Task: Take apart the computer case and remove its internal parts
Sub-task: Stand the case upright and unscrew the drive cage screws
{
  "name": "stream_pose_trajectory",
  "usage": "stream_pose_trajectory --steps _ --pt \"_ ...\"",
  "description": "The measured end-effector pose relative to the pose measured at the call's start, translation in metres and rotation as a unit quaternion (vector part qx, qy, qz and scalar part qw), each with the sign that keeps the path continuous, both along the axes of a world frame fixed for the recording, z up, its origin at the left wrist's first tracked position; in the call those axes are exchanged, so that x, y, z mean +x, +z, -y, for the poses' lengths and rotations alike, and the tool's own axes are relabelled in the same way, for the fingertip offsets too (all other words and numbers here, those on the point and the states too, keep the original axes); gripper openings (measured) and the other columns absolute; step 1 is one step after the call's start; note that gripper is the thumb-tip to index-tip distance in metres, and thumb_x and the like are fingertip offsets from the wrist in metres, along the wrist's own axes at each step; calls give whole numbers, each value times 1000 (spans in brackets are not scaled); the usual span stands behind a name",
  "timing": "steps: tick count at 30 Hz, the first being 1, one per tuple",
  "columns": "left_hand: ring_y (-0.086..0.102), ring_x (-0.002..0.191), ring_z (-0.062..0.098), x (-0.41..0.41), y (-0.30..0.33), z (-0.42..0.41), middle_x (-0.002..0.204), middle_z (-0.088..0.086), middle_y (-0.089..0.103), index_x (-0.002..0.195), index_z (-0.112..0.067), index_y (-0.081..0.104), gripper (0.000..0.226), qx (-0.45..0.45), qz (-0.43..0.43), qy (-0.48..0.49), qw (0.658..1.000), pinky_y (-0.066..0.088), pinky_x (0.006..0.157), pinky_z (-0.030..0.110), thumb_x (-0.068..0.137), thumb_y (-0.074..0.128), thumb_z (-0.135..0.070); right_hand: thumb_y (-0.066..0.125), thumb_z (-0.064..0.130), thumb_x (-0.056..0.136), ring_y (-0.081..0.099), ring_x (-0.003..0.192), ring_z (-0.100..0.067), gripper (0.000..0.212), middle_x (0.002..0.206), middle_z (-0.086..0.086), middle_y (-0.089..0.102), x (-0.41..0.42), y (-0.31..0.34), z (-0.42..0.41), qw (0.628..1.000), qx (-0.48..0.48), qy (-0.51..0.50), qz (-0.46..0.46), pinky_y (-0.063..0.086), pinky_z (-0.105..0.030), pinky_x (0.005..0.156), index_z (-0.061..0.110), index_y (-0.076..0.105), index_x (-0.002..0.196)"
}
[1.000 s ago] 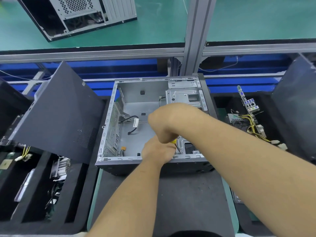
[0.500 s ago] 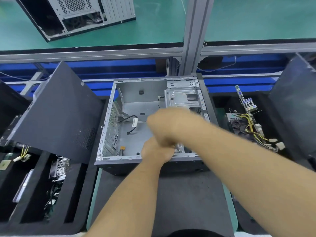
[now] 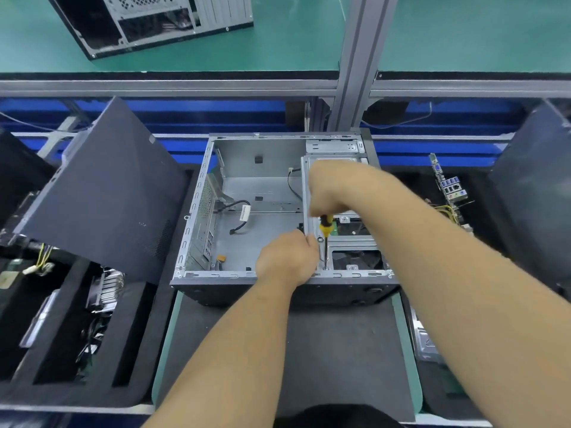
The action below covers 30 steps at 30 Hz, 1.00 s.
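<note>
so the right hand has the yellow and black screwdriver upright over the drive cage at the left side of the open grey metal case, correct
Not quite. The head view shows the right hand gripping the yellow and black screwdriver upright, but the drive cage sits at the right side of the open grey metal case, not the left.

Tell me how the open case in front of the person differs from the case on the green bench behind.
The open case lies in front of the person with its cavity facing up; the case on the green bench lies farther back, skewed, cut off by the frame's top edge. The right hand holds a screwdriver inside the near one, with the left hand beside its shaft; nobody touches the far one. Both have black shells and grey metal frames.
</note>
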<state>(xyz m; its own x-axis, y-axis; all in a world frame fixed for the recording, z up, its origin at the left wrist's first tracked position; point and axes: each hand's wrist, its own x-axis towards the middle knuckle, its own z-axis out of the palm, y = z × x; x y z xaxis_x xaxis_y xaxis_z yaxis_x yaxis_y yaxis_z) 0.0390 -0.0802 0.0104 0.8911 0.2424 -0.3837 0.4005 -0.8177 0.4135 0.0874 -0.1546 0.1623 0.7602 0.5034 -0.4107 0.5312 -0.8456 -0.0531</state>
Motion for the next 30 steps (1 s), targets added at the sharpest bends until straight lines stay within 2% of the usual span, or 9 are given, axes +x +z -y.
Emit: stream_pose_trajectory --steps 4,7,11,13,16,20,23,26,30 --pt "56 86 29 -2 4 1 91 2 64 81 -24 51 16 -7 -3 5 1000 46 73 35 95 45 -29 57 4 83 48 58 -23 28 65 -5 46 -4 -1 -3 999 31 34 4 37 -31 51 12 38 64" --pt "58 94 31 -4 2 0 108 7 68 97 -19 58 32 -8 6 -4 1000 48 82 38 102 34 -39 60 7 85 54 62 -25 25 70 -7 56 -11 -6 -4 1000 14 25 4 43 -32 54 11 45 65" --pt "58 98 30 -1 2 -2 114 1 66 111 -17 61 29 -9 15 -31 999 46 83 36 102 41 -36 59 2 82 44 51 -17 29 61 -4 48 -9 -6 5 999 40 21 11 30 -26 45 12 41 62" --pt "57 91 28 -4 -2 -1 104 4 67 103 -16 63 39 -8 16 -18 1000 46 79 37 104 32 -40 63 10 86 48 54 -21 31 62 -5 51 -11 -6 11 999 32 1 1 33 -26 46 13 45 61" --pt "57 86 28 -2 0 0 85 -2 56 88 -19 53 16 -1 14 -16 1000 44 71 34 98 43 -27 61 6 81 44 51 -20 28 57 -4 46 -11 -11 10 999 39 22 15 30 -26 45 12 43 61" --pt "52 83 27 0 -4 0 91 2 55 90 -19 52 36 5 19 -7 1000 40 73 35 104 28 -41 65 21 88 54 61 -21 25 70 -4 59 3 -5 23 999 36 -12 0 42 -28 52 13 55 66" --pt "54 80 30 4 -6 -1 96 7 64 87 -15 56 25 3 7 -9 1000 40 68 35 96 35 -27 66 27 87 57 72 -24 25 74 -1 55 -7 -12 26 999 41 13 21 45 -31 59 20 50 69" --pt "55 87 31 5 -7 0 109 8 65 101 -15 61 37 15 17 -16 1000 40 73 36 103 28 -31 62 43 91 48 65 -17 38 72 3 46 -11 -11 35 999 40 1 29 39 -32 57 23 38 68" --pt "54 86 29 4 -4 2 107 8 67 98 -16 57 42 25 24 -8 999 41 75 36 105 24 -41 54 35 96 56 73 -23 29 76 -2 53 -5 2 47 999 16 17 27 50 -37 67 18 46 73"
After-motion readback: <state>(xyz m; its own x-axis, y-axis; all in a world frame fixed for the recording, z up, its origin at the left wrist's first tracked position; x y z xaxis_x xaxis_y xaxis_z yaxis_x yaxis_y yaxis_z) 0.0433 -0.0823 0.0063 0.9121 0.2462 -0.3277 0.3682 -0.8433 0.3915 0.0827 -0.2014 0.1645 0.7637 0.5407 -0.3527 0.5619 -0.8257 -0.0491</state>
